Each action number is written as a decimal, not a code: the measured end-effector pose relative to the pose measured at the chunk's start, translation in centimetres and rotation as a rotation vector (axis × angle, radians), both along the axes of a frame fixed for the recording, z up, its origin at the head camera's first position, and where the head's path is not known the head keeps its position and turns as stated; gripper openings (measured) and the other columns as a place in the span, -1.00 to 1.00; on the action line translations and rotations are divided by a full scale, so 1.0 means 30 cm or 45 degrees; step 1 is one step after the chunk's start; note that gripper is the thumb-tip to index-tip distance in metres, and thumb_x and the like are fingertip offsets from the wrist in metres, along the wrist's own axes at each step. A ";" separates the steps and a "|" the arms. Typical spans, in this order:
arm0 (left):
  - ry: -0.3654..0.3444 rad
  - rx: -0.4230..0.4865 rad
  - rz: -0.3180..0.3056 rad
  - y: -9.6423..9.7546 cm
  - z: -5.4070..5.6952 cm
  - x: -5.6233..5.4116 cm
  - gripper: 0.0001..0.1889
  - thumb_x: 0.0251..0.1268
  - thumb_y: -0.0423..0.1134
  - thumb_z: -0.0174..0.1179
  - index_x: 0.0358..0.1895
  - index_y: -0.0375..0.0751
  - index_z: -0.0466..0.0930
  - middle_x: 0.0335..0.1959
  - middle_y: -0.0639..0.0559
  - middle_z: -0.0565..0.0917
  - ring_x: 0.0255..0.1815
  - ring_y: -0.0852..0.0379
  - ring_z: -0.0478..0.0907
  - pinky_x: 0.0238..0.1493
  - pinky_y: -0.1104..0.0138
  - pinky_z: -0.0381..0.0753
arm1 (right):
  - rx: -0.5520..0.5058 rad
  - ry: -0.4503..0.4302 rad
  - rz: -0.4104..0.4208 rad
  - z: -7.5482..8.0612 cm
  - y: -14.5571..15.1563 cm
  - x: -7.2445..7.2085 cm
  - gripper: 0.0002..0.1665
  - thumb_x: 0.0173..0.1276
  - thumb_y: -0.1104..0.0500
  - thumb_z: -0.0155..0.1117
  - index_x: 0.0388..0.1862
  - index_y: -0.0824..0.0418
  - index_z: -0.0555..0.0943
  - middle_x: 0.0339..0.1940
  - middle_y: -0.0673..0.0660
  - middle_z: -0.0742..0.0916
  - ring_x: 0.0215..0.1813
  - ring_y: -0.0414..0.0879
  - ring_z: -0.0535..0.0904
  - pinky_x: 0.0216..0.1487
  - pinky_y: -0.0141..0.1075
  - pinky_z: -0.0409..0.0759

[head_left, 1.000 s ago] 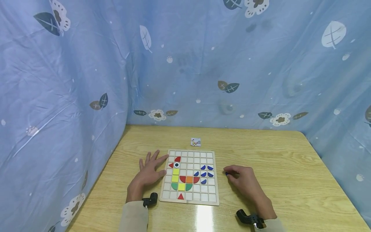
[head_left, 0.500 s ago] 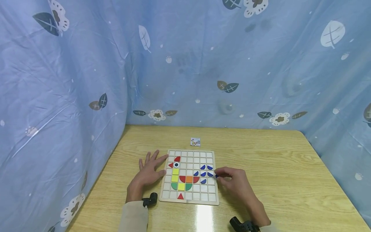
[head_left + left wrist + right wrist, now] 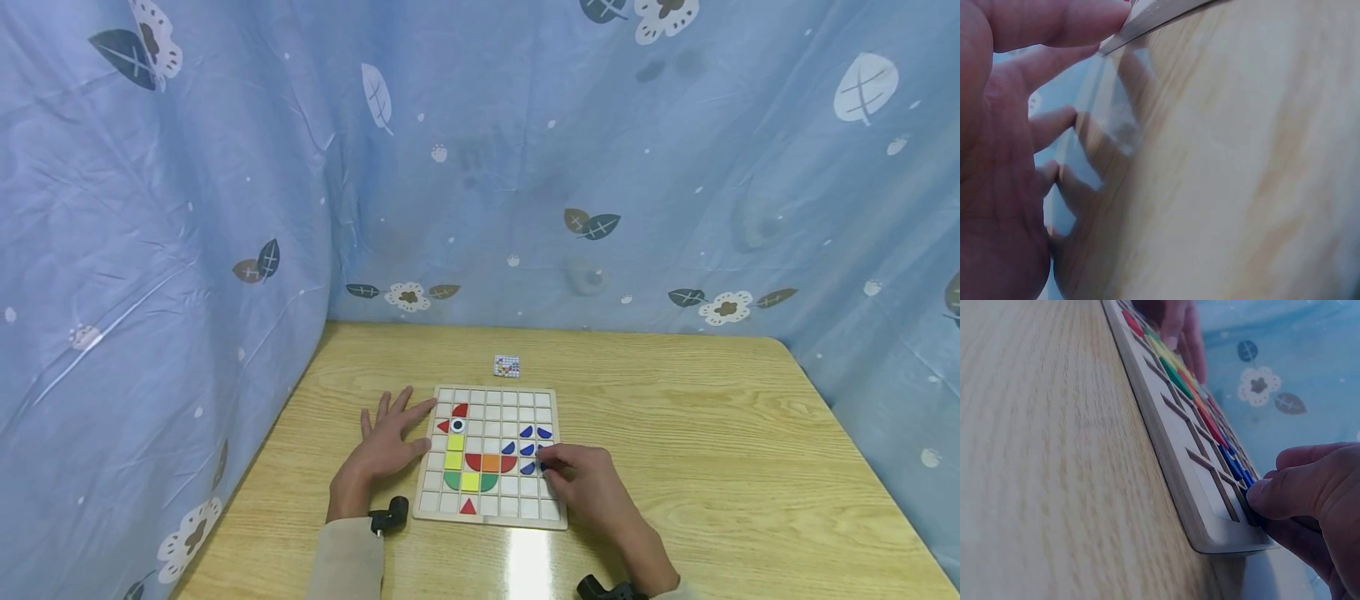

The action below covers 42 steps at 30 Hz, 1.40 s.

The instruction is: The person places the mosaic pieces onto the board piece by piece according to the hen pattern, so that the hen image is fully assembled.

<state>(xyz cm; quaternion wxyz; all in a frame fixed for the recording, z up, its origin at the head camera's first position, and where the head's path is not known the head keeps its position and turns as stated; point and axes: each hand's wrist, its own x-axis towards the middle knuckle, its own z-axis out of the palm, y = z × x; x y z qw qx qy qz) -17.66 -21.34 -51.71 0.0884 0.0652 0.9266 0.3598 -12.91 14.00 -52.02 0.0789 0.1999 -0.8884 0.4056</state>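
Note:
A square wooden grid board (image 3: 517, 508) lies on the table with coloured tiles in its cells. My right hand (image 3: 588, 483) is over the board's right edge, thumb and fingers pinching a blue half-round tile (image 3: 543, 467). In the right wrist view, the thumb is right at the blue tiles (image 3: 1233, 464) near the board's corner. Several other blue half-round tiles (image 3: 527, 450) lie close by; the fingers partly cover one. On the opposite side, my left hand (image 3: 382, 446) rests with fingers spread, thumb and index finger at the board's left edge.
Red, yellow, orange and green tiles (image 3: 470, 482) and a round eye tile (image 3: 457, 426) fill other cells. Beyond the board lies a small printed card (image 3: 507, 367) with a similar coloured pattern. A blue patterned curtain (image 3: 480, 167) hangs behind and beside the table (image 3: 712, 433).
My right hand has moved left from the bare table onto the board's right side, carrying the blue half-round tile. The left hand has stayed at the left edge.

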 end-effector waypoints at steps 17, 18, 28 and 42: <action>-0.001 0.003 -0.003 0.007 -0.001 -0.007 -0.27 0.44 -0.24 0.33 0.67 0.11 0.44 0.85 -0.25 -0.01 0.84 -0.45 -0.41 0.63 -0.47 -0.64 | 0.063 0.037 -0.020 0.013 0.010 0.008 -0.67 0.24 0.46 0.60 -0.07 0.17 0.88 -0.11 0.00 0.92 -0.04 -0.15 0.87 0.04 -0.19 0.85; -0.002 0.001 -0.001 0.007 -0.002 -0.008 -0.27 0.43 -0.24 0.33 0.67 0.12 0.45 0.85 -0.25 -0.01 0.85 -0.44 -0.41 0.64 -0.46 -0.64 | 0.060 0.052 -0.025 0.018 0.016 0.006 -0.69 0.24 0.45 0.61 -0.07 0.18 0.88 -0.12 0.01 0.92 -0.06 -0.16 0.87 0.03 -0.18 0.85; 0.003 -0.004 0.015 0.007 0.003 -0.005 -0.27 0.39 -0.24 0.37 0.64 0.13 0.49 0.84 -0.26 0.02 0.84 -0.45 -0.38 0.63 -0.48 -0.63 | 0.096 0.246 -0.112 0.085 0.107 -0.034 -0.70 0.29 0.36 0.62 0.00 0.19 0.88 -0.10 -0.01 0.92 -0.10 -0.09 0.87 -0.03 -0.05 0.85; 0.050 -0.073 -0.021 -0.022 0.049 -0.008 -0.30 0.51 -0.23 0.29 0.69 0.06 0.41 0.82 -0.33 0.05 0.82 -0.54 -0.30 0.62 -0.57 -0.48 | 0.185 0.485 -0.138 0.204 0.207 -0.092 -0.64 0.30 0.35 0.59 0.08 0.23 0.85 -0.03 0.17 0.92 -0.09 0.11 0.89 -0.10 0.09 0.84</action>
